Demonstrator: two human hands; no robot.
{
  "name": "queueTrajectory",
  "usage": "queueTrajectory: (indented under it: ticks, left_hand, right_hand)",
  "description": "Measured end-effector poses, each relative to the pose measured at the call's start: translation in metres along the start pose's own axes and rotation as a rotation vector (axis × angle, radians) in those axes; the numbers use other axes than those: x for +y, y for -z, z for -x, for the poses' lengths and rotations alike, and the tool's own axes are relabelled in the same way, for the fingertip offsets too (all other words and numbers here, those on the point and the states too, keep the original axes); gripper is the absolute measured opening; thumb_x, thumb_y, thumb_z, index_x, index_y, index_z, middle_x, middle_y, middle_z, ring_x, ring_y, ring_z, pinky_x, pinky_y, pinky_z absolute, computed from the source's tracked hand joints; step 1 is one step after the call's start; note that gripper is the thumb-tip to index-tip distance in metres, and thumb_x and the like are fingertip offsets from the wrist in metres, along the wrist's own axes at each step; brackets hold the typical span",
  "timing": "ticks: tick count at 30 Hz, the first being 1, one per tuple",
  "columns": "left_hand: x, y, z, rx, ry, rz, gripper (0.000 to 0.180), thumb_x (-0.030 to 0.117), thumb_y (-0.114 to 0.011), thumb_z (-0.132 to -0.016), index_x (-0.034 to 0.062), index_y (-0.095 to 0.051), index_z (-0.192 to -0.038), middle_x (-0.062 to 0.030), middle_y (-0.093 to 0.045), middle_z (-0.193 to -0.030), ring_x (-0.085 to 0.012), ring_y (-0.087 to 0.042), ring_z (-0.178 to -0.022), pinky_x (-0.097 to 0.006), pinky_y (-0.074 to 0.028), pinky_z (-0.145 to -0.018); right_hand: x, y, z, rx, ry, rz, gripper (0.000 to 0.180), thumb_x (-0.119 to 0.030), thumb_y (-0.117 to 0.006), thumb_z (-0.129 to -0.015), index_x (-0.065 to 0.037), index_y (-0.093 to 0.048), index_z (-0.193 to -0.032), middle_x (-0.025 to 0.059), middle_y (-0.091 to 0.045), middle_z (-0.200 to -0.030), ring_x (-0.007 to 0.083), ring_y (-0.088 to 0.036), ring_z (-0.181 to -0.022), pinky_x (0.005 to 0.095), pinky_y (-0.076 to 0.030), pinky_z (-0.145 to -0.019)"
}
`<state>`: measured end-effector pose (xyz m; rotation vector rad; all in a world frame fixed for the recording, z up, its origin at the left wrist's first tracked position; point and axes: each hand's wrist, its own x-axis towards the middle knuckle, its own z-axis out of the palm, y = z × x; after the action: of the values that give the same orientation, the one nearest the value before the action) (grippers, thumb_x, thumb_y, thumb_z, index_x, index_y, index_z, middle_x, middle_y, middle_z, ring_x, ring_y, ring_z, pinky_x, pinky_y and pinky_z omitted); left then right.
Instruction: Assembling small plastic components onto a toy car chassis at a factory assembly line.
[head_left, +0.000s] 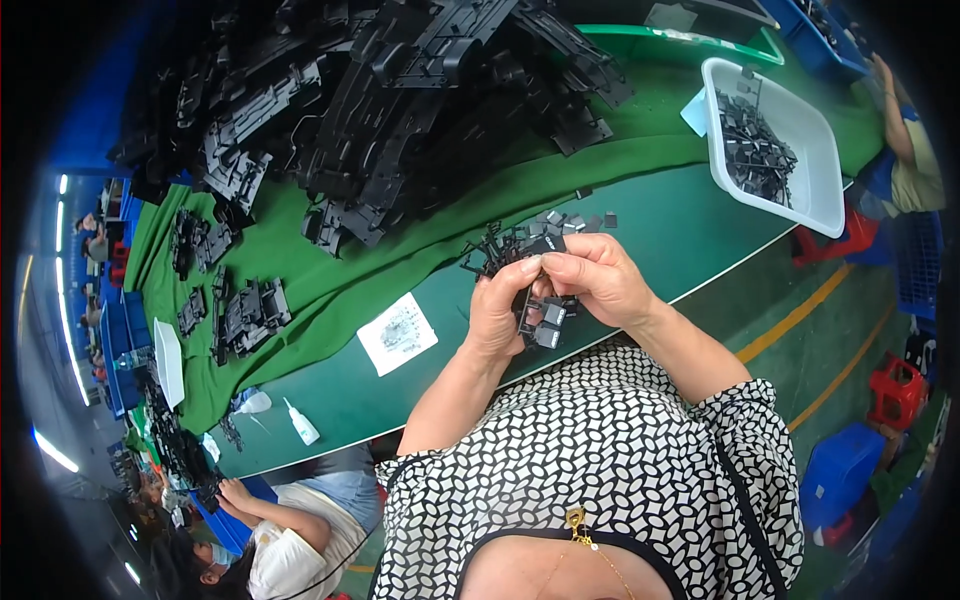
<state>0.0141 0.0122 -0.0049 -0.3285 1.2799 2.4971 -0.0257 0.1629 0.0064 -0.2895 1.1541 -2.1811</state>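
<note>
Both my hands meet over the near edge of the green table. My left hand (500, 310) and my right hand (608, 282) are closed, thumbs almost touching, on a small black plastic moulded part (550, 325) with square tabs. Some tabs hang below the fingers, and much of the part is hidden by them. Just beyond my fingertips lies a heap of thin black plastic pieces (490, 250). Several loose small dark squares (590, 222) are scattered to the right of that heap.
Large black plastic mouldings (370, 120) pile up on green cloth (300, 330) at the far left. A white bin (820, 165) of small black parts stands far right. A white paper (398, 335) and a white bottle (301, 424) lie left. Another person (300, 530) works at lower left.
</note>
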Motion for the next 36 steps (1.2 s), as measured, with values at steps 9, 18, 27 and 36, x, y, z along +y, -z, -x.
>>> queueTrajectory:
  ticks: [9,18,27,36]
  left_hand:
    - [0.009,0.008,-0.010,-0.055,-0.194,0.079,0.032,0.025,-0.045,-0.086,0.0065,-0.044,-0.059,-0.0040,-0.043,-0.056,-0.0140,-0.041,-0.051,-0.025,-0.032,-0.043]
    - [0.008,-0.007,-0.004,0.196,-0.078,-0.172,0.018,0.023,-0.063,-0.079,0.0058,-0.061,-0.073,0.0003,-0.056,-0.064,-0.0071,-0.050,-0.050,-0.020,-0.038,-0.044]
    - [0.007,-0.008,-0.006,0.208,-0.048,-0.039,0.022,0.028,-0.064,-0.082,0.0074,-0.061,-0.077,-0.0005,-0.058,-0.068,-0.0073,-0.051,-0.055,-0.019,-0.038,-0.048]
    - [-0.004,-0.002,-0.006,0.161,-0.093,0.013,0.022,0.025,-0.060,-0.082,0.0056,-0.058,-0.071,-0.0021,-0.055,-0.067,-0.0098,-0.050,-0.057,-0.023,-0.039,-0.050]
  right_hand:
    - [-0.006,0.013,-0.012,-0.016,-0.042,-0.303,0.025,-0.016,-0.044,-0.089,-0.003,-0.051,-0.068,0.0010,-0.043,-0.058,0.0071,-0.030,-0.045,0.0225,-0.027,-0.043]
    - [-0.008,0.008,-0.014,0.033,-0.050,0.151,0.036,-0.033,-0.048,-0.093,-0.004,-0.056,-0.074,0.0004,-0.054,-0.066,0.0019,-0.037,-0.051,0.0158,-0.029,-0.044]
    - [-0.001,0.005,-0.014,0.095,0.002,0.202,0.034,-0.029,-0.049,-0.093,-0.005,-0.059,-0.071,-0.0036,-0.053,-0.064,0.0006,-0.038,-0.052,0.0156,-0.030,-0.045]
    - [0.005,0.005,-0.016,0.067,0.004,0.188,0.038,-0.033,-0.051,-0.091,-0.005,-0.058,-0.066,-0.0027,-0.053,-0.062,0.0017,-0.038,-0.050,0.0164,-0.031,-0.044]
